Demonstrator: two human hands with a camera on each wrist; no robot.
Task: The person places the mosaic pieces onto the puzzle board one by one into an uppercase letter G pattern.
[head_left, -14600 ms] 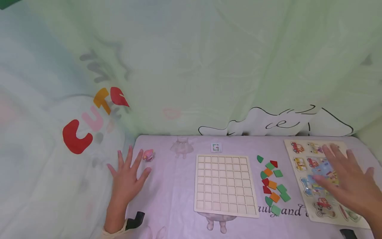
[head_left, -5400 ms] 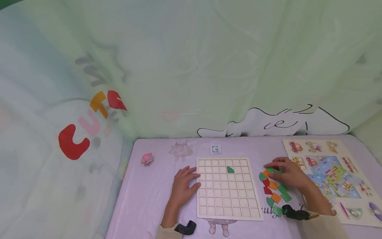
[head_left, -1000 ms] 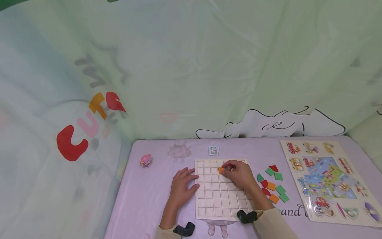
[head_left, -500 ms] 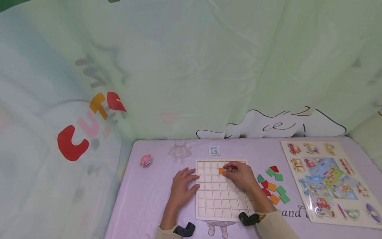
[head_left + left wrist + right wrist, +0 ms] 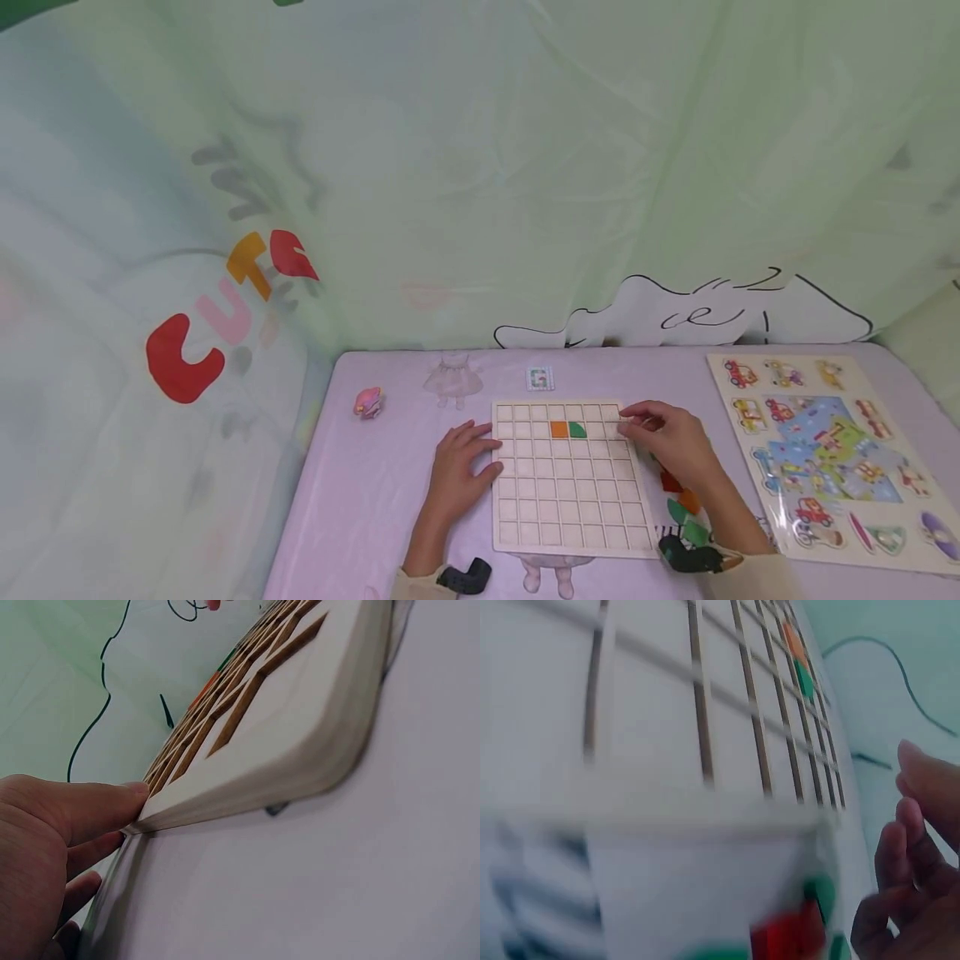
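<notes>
At the far left we see the hanging curtain (image 5: 247, 450) with its red, pink and orange letters (image 5: 183, 362). Beside it, on the desk (image 5: 337, 500) under a pale lilac cloth, we find a small pink toy (image 5: 368, 402) near the far left corner.

Next comes the left hand (image 5: 455, 471), its fingers spread and relaxed, resting against the left edge of the square grid board (image 5: 532, 492); in the left wrist view we see a digit touching the board's rim. A black device (image 5: 465, 575) sits at that wrist, by a beige sleeve (image 5: 423, 586).

The board lies flat, and in its second row from the far side we find an orange square (image 5: 559, 429) with a green quarter-round piece (image 5: 577, 430) in the cell just to its right. Beyond the far edge lies a small patterned card (image 5: 540, 379).

At the board's right edge we have the right hand (image 5: 667, 437), its fingers loosely bent and holding nothing that we can see. Partly hidden beneath it on the cloth are loose red, orange and green pieces (image 5: 695, 533). Farthest right we see a picture puzzle board (image 5: 753, 439) with vehicles.
</notes>
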